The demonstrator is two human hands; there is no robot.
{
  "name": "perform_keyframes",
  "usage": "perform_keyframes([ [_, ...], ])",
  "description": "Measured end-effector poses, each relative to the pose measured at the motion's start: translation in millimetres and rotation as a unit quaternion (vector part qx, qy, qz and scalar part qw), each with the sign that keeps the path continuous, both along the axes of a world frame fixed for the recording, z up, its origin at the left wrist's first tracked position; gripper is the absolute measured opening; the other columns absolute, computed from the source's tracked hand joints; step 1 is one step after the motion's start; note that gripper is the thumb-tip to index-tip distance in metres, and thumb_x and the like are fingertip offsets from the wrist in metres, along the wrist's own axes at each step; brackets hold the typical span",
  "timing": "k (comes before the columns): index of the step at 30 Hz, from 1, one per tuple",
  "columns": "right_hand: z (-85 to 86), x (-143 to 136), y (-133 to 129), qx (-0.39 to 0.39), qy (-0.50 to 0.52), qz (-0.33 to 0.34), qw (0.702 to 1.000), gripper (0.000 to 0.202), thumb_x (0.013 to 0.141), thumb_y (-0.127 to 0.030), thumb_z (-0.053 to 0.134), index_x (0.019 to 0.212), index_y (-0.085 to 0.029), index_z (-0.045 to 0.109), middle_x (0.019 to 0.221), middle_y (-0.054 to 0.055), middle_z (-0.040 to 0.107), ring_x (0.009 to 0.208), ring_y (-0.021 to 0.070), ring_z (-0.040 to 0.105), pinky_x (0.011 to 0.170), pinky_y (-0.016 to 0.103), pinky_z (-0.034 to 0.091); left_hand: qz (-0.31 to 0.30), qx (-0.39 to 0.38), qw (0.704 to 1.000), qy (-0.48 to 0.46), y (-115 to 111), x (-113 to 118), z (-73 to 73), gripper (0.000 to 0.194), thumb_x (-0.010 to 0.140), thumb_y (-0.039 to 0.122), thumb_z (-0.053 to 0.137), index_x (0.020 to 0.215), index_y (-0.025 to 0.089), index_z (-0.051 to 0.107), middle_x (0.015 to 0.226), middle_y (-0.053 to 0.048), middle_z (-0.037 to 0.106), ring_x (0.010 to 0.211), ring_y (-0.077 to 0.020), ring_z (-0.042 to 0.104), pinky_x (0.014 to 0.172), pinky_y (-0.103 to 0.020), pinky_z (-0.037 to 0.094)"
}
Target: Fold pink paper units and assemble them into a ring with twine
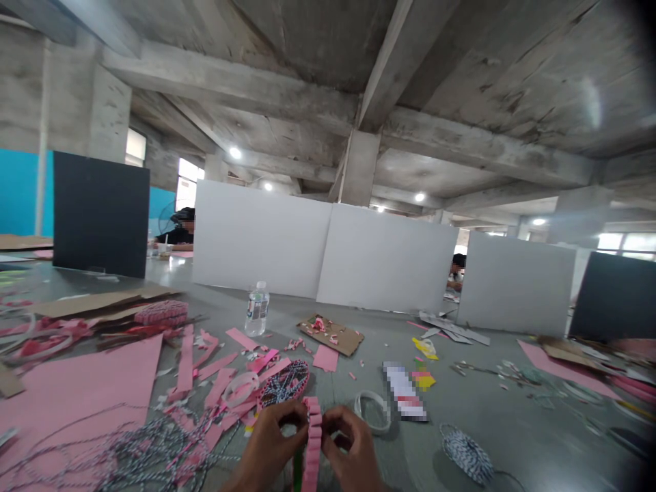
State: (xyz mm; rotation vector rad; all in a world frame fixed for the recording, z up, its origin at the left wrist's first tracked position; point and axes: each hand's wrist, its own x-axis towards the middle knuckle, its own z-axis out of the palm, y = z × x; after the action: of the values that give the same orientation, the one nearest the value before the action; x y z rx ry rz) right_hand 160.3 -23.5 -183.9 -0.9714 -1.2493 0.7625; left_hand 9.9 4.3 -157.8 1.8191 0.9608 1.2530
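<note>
At the bottom middle, a pink piece (312, 444) with a row of folded tabs along it stands upright, seen almost edge-on. My left hand (274, 444) pinches its left side near the top between thumb and fingers. From the other side my right hand (353, 444) grips the same piece, fingers curled in. A bit of green shows below, beside the left hand. Just behind the left hand lies an oval (284, 383) with a pink rim, crossed by black-and-white string. A white tape roll (372, 412) rests beyond the right hand.
Left are tangled string (154, 444), pink sheet (102, 383) and paper strips (225, 376). A bottle (257, 311) and cardboard piece (333, 335) stand farther back. Right are a blurred white packet (404, 391) and a string bundle (466, 452). White panels (261, 239) line the back.
</note>
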Motion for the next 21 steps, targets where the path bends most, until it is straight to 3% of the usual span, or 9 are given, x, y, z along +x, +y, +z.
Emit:
perform_keyframes([
  [4,-3.8,5,3,0.004,0.021,0.059,0.998,0.012,0.065,-0.035,0.072,0.075,-0.028,0.072,0.073,0.006,0.071,0.067,0.0295,0.064,0.06,0.037,0.046,0.042,0.045,0.997,0.05,-3,1,2.0,0.012,0.069,0.012,0.063,0.069,0.019,0.073,0.072,-0.003,0.074,0.072,-0.0217,0.067,0.07,-0.026,0.049],
  [8,-4.3,12,7,-0.031,-0.003,0.093,0.995,0.015,0.064,-0.037,0.077,0.077,-0.03,0.073,0.077,0.008,0.072,0.073,0.0323,0.066,0.063,0.039,0.049,0.028,0.079,0.994,0.075,-8,1,3.9,0.016,0.072,0.013,0.066,0.076,0.022,0.078,0.082,-0.005,0.078,0.078,-0.0242,0.071,0.076,-0.028,0.053],
  [16,-0.7,8,6,-0.056,-0.011,0.042,0.997,0.008,0.058,-0.03,0.075,0.061,-0.034,0.068,0.066,0.007,0.065,0.064,0.0283,0.06,0.06,0.041,0.044,0.011,0.132,0.983,0.129,-13,1,0.3,0.026,0.07,0.006,0.064,0.081,0.023,0.08,0.087,-0.007,0.078,0.076,-0.0235,0.07,0.07,-0.026,0.053],
  [21,-1.3,2,4,-0.019,0.007,-0.011,1.0,0.007,0.059,-0.028,0.068,0.06,-0.035,0.068,0.065,0.006,0.063,0.062,0.0259,0.057,0.06,0.04,0.04,0.014,0.135,0.98,0.145,-12,3,-3.6,0.026,0.074,0.005,0.061,0.08,0.023,0.078,0.085,-0.006,0.077,0.078,-0.0221,0.071,0.07,-0.024,0.052],
])
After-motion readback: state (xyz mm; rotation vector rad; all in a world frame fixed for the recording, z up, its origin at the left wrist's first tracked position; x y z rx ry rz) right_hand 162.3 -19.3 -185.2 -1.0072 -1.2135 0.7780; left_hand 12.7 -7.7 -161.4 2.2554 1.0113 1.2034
